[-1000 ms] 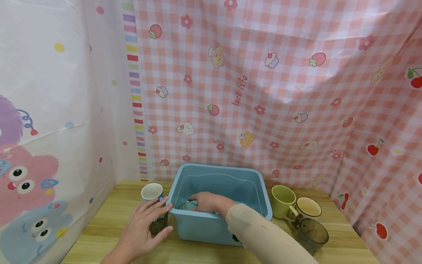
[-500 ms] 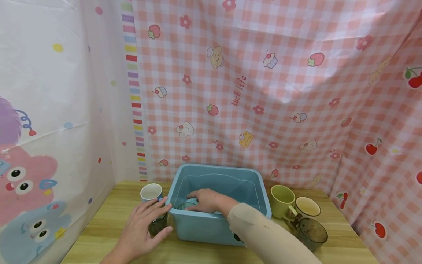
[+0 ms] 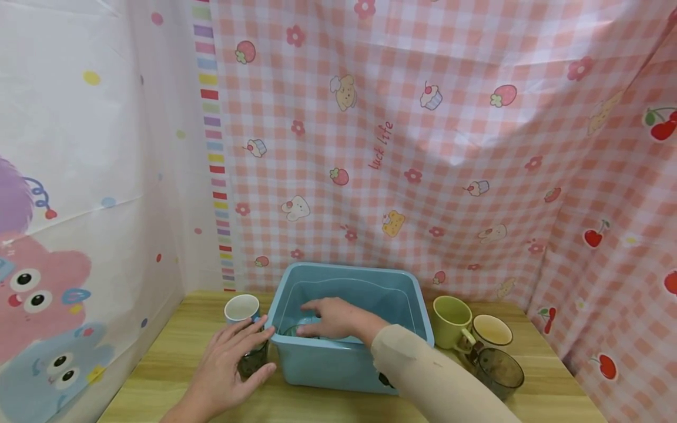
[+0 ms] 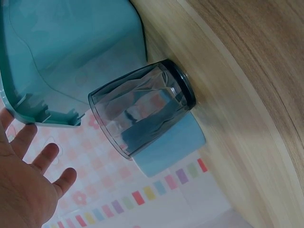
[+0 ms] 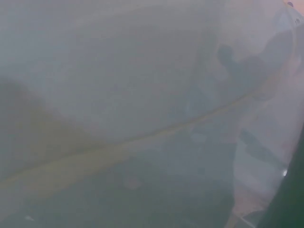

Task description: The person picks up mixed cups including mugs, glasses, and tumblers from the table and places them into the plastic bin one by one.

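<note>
In the head view, my right hand point(image 3: 341, 318) reaches over the front wall into the blue plastic bin point(image 3: 349, 367). Its thumb and fingers are spread apart, close to the rim of a clear glass cup point(image 3: 293, 331) in the left end of the bin. The front wall hides most of that glass. My left hand point(image 3: 227, 364) rests its straight fingertips at the bin's left rim. Under and beside that hand stands a dark-tinted glass point(image 4: 142, 107), with a blue cup with a white inside point(image 3: 242, 308) behind it. The right wrist view is hazy and shows no hand.
Right of the bin stand a green mug point(image 3: 452, 322), a cream cup with a dark rim point(image 3: 492, 330) and a brown-tinted glass mug point(image 3: 499, 373). All stand on a wood-grain table point(image 3: 158, 364). A pink checked curtain point(image 3: 391, 194) hangs behind.
My right hand has moved slightly right, its fingers loosening and spreading away from the glass cup in the bin. My left hand stays at the rim.
</note>
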Tool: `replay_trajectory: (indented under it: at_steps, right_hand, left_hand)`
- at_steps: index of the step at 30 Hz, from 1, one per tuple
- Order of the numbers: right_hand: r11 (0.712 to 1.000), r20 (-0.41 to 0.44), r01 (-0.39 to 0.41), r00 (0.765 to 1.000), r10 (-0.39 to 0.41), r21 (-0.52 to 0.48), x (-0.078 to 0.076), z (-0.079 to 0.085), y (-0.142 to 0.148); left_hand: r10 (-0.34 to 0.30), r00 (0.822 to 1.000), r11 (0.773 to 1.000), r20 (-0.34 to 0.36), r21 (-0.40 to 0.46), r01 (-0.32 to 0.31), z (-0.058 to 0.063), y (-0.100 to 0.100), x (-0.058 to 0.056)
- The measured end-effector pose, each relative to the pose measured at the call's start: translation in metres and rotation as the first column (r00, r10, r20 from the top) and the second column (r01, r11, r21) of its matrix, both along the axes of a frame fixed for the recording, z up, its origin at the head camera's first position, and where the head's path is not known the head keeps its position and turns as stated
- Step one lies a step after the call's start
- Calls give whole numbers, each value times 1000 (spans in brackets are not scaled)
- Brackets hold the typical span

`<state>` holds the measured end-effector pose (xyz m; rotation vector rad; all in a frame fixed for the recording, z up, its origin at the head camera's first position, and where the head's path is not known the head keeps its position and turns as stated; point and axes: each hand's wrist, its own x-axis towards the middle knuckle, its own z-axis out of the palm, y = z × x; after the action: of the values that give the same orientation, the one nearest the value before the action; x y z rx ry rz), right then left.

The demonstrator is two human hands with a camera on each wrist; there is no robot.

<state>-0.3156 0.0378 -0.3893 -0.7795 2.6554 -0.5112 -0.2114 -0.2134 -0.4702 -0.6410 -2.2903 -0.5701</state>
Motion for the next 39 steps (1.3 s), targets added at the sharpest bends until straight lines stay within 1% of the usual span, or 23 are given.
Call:
replay_trajectory:
  at_steps: [4,10,15,22,31,39]
  right_hand:
    - [999,-12,3,1000,-4,-38,1,5,3]
    - [992,-36,33,999,-37,-118,1,11,7]
    - [986,-79,15,996,-29,-166,2,17,12]
    - [972,-85,27,995,-48,-232,5,23,16]
    - [961,-86,29,995,-55,-276,8,26,22]
    - [956,-94,30,994,-59,-291,9,27,26]
  left_hand:
    - [4,1000,1000,-8,-1,-4,-1,0,0]
    - [7,1000,1000,-27,-7,-7,0,0,0]
    - [6,1000,1000,-26,-1,-6,0,0,0]
    - [7,999,1000,-33,-1,-7,0,1,0]
    - [4,999,1000,-53,-4,-4,-2,1,-1]
    - [-1,998,1000,-64,-3,1,-3,0,-1]
